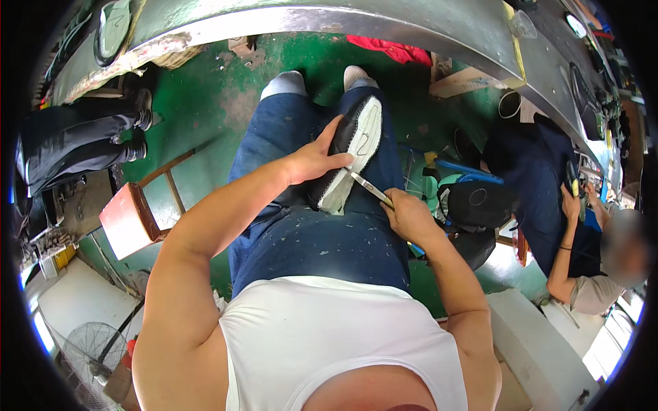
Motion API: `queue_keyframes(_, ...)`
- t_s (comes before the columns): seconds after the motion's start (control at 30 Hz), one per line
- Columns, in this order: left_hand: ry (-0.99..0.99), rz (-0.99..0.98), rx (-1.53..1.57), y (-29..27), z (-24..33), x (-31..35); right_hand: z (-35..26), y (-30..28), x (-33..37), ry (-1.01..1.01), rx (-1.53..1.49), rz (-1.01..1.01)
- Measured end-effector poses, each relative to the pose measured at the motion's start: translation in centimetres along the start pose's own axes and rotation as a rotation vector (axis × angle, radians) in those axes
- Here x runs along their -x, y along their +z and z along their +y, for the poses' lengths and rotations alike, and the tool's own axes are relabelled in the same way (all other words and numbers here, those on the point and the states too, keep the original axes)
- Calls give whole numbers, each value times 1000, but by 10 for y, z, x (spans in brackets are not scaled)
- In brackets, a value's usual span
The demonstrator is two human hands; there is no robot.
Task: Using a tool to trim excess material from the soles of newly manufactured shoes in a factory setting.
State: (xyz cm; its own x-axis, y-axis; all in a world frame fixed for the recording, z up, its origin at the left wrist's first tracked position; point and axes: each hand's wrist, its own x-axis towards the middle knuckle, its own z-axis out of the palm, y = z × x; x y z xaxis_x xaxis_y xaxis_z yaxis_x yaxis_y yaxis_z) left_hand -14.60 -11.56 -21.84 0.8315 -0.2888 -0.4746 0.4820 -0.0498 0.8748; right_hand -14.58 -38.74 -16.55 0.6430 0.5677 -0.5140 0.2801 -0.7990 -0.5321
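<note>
Black shoe [353, 154] sits sole-up on the lap so the white sole faces the blade. Left hand [312, 161] at 9 o'clock has its grip clamped round the shoe to steady it. Right hand [409, 216] at 4 o'clock pinches a thin knife [370, 186], tip on the sole edge. Wooden stool [130, 219] off at 8 o'clock.

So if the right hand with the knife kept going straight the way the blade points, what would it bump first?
The right hand aims its knife up and left at the shoe on the lap. The tip already looks to be at the white sole edge, so it would likely meet the sole first, close by the left hand.
</note>
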Motion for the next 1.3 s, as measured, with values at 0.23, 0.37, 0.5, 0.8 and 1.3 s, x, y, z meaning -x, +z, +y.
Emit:
queue_keyframes(0.23,-14,225,37,15,-25,-9,-18,0,17,-196,94,101)
queue_keyframes(0.37,37,323,-163,22,-20,-4,-19,3,21,-93,159,-50)
queue_keyframes(0.5,157,274,-391,25,-24,20,6,-7,4,-122,-19,-286)
queue_keyframes(0.8,43,148,-205,23,-37,47,4,-58,-16,161,-467,-677)
queue_keyframes(1.3,-87,-107,-110,2,10,47,-11,-19,-12,-154,-74,-93)
